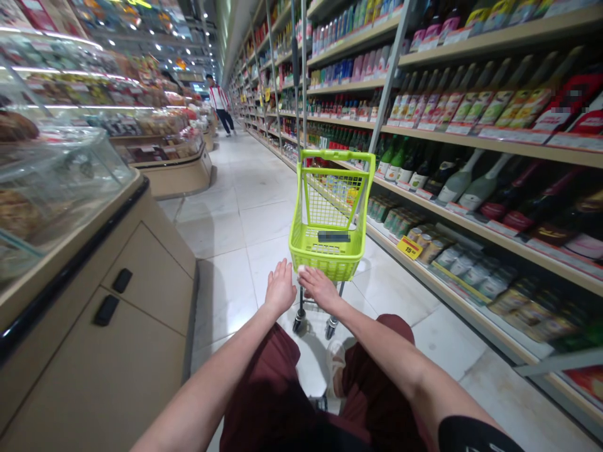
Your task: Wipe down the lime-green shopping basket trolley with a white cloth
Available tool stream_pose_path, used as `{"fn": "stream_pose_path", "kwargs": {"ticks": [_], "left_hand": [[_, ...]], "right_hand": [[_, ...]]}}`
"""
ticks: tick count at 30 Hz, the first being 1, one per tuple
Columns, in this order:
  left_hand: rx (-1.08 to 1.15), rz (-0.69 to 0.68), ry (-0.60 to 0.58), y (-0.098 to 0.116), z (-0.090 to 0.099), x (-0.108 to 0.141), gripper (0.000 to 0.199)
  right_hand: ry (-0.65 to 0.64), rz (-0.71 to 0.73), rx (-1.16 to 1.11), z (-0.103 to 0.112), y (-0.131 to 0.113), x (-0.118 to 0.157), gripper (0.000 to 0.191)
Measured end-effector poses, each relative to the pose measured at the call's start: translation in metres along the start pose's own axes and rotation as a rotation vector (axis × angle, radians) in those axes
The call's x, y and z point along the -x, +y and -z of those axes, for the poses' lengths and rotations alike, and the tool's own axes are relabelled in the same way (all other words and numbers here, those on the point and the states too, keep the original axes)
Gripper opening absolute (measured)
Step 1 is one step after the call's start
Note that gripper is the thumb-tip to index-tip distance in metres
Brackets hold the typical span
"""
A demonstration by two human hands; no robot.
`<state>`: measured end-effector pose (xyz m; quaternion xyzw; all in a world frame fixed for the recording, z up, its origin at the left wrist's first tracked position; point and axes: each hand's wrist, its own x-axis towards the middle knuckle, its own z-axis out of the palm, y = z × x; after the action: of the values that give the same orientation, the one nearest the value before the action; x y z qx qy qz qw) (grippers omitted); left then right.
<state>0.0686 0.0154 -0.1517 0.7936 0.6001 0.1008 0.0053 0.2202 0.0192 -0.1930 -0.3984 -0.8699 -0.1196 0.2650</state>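
Observation:
A lime-green shopping cart (327,260) stands ahead of me on its wheels, its plastic basket lattice-sided. A dark flat bar-shaped item (333,236) shows inside the basket; its kind is unclear. My left hand (281,287) is stretched out just left of the basket's near lower edge, fingers extended and nothing in them. My right hand (321,290) reaches leftward in front of that edge, fingers out. Something pale shows at its fingertips, too small to name. Whether the right hand touches the cart cannot be told.
Shelves of bottles (471,113) and cans (464,267) line the right side, with a yellow price tag (409,247). A glass-topped counter (151,276) borders the left. Tiled floor (221,232) runs between them toward a distant person (219,103) in a striped top.

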Motion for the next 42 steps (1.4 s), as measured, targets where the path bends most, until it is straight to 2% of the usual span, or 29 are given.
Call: {"fn": "stream_pose_path", "kwargs": {"ticks": [2, 5, 8, 10, 12, 16, 19, 22, 25, 30, 33, 38, 42], "left_hand": [[-0.008, -0.008, 0.048, 0.001, 0.008, -0.008, 0.062], [-0.028, -0.064, 0.099, 0.006, 0.02, -0.024, 0.063], [-0.068, -0.146, 0.052, 0.013, 0.027, -0.038, 0.063], [-0.096, -0.179, 0.016, 0.017, 0.029, -0.043, 0.063], [-0.116, -0.194, 0.002, 0.019, 0.03, -0.044, 0.063], [-0.154, -0.192, -0.029, 0.022, 0.031, -0.043, 0.064], [-0.177, -0.183, -0.042, 0.024, 0.033, -0.042, 0.065], [-0.186, -0.185, -0.039, 0.028, 0.035, -0.041, 0.066], [-0.188, -0.178, -0.057, 0.035, 0.036, -0.039, 0.066], [-0.159, -0.193, -0.044, 0.046, 0.036, -0.035, 0.068], [-0.143, -0.208, -0.024, 0.05, 0.036, -0.035, 0.068], [-0.146, -0.212, -0.022, 0.051, 0.041, -0.035, 0.063], [-0.156, -0.232, 0.001, 0.044, 0.043, -0.035, 0.058]], "right_hand": [[0.133, -0.094, -0.01, 0.025, 0.006, 0.0, 0.031], [0.315, -0.299, 0.036, 0.069, 0.033, 0.003, 0.032], [0.347, -0.5, 0.106, 0.093, 0.062, 0.011, 0.032], [0.3, -0.567, 0.115, 0.091, 0.068, 0.012, 0.033], [0.235, -0.558, 0.084, 0.08, 0.061, 0.005, 0.037], [0.116, -0.418, 0.009, 0.056, 0.026, -0.022, 0.041], [0.088, -0.327, 0.023, 0.052, 0.014, -0.029, 0.042], [0.075, -0.29, 0.051, 0.06, 0.024, -0.016, 0.038], [0.107, -0.331, 0.06, 0.075, 0.045, 0.006, 0.03], [0.298, -0.509, 0.035, 0.093, 0.066, 0.031, 0.03], [0.34, -0.545, 0.026, 0.088, 0.058, 0.025, 0.036], [0.198, -0.381, 0.019, 0.064, 0.032, -0.003, 0.042], [0.168, -0.354, 0.047, 0.066, 0.038, 0.002, 0.037]]}}
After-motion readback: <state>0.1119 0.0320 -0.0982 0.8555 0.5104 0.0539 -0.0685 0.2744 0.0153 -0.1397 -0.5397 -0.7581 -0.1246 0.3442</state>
